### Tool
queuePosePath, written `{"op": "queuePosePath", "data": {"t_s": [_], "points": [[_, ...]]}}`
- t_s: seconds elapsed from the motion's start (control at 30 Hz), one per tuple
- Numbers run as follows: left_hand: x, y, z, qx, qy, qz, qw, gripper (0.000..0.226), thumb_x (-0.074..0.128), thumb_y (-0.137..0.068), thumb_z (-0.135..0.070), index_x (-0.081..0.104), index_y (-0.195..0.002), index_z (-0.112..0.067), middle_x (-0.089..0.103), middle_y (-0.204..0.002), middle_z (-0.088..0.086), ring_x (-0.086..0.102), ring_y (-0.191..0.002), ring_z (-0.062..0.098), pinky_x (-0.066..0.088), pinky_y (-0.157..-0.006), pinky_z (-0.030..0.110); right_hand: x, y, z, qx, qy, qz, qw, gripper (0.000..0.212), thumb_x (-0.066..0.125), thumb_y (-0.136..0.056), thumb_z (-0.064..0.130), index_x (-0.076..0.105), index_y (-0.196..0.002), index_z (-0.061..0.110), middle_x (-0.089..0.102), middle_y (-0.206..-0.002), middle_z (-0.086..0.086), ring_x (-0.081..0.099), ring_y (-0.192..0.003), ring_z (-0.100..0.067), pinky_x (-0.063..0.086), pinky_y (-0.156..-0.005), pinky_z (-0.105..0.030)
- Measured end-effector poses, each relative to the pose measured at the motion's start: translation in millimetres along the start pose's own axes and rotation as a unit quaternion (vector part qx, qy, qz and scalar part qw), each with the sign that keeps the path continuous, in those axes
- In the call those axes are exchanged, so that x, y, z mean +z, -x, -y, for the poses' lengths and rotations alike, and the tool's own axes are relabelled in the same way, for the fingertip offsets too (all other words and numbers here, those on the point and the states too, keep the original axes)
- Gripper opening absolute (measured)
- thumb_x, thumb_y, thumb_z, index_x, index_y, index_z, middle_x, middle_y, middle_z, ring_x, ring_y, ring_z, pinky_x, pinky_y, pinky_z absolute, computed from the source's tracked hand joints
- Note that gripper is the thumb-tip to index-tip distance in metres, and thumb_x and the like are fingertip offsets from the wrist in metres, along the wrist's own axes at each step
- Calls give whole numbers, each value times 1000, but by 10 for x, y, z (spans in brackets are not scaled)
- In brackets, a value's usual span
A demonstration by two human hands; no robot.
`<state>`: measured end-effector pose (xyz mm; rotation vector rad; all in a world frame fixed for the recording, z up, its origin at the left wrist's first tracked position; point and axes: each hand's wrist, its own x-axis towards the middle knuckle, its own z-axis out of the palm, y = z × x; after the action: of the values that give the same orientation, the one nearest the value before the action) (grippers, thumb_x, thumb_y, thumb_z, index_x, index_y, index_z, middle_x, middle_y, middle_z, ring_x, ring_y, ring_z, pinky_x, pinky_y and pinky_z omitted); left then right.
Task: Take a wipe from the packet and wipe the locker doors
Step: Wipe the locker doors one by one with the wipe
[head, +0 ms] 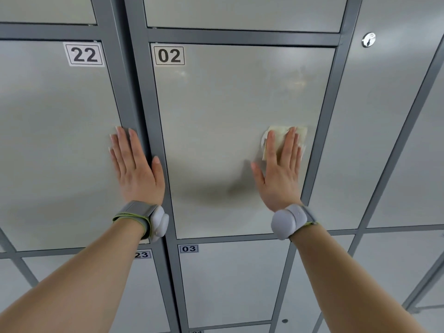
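Key lock (368,39) at 1 o'clock; frame post (139,80) between door 22 (55,140), door 02 (228,104). Wipe (280,137) at 4 o'clock of door 02, pinned under straight-fingered right hand (280,174). Left hand (137,169) flat, fingers straight, on door 22 edge

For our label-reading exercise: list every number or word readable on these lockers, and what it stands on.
"22": label, upper left door.
"02": label, middle door.
"03": label, door below.
"23": label, lower left door.
Bottom-edge label: cut off, unreadable.

The single head-worn camera faces the locker doors (240,140) close up, tilted slightly upward, forearms entering from below.
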<state>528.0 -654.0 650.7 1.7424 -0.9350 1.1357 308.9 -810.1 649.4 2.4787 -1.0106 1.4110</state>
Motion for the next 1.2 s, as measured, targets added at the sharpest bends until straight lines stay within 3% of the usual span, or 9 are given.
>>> {"op": "queuePosePath", "data": {"t_s": [0.17,0.43,0.67,0.8,1.0,1.2], "points": [[-12,12,20,4,-3,4,1000,60,35,-94,-20,19,-144,10,16,-150,32,13,-140,44,-5,-118,32,128,256,104,-17,-4,41,999,71,26,-94,52,10,-151,14,-3,-154,-28,-7,-144,-36,-2,-118,-45],[-45,47,82,25,-5,21,999,60,34,-95,-21,20,-144,10,16,-150,31,11,-140,41,-4,-118,33,-40,-166,358,-27,-48,-9,998,68,25,-95,50,11,-151,13,-3,-155,-26,-7,-144,-36,-7,-117,-40],[-111,86,129,38,-7,47,998,60,34,-95,-21,19,-144,9,15,-152,29,10,-141,40,-4,-118,32,260,233,513,-52,-26,34,998,71,28,-93,51,14,-150,11,-1,-154,-25,-6,-143,-33,-6,-117,-43],[-151,86,141,48,-13,50,998,59,35,-95,-21,21,-144,9,17,-151,28,11,-141,39,-2,-119,32,127,31,586,-75,-51,8,996,69,27,-94,50,17,-150,12,3,-155,-25,-2,-144,-35,-6,-116,-41],[-235,82,119,33,1,44,998,59,32,-96,-23,20,-145,8,17,-152,26,10,-142,37,0,-119,34,62,-196,720,-45,-81,-18,996,67,27,-96,48,14,-150,12,1,-156,-24,-4,-145,-35,-6,-117,-42],[-287,19,275,-26,-8,9,1000,62,30,-96,-27,19,-145,9,16,-152,27,13,-142,40,-6,-117,30,342,230,769,-72,-41,30,996,69,30,-94,48,14,-150,11,2,-155,-24,-5,-144,-34,-5,-117,-44]]}}
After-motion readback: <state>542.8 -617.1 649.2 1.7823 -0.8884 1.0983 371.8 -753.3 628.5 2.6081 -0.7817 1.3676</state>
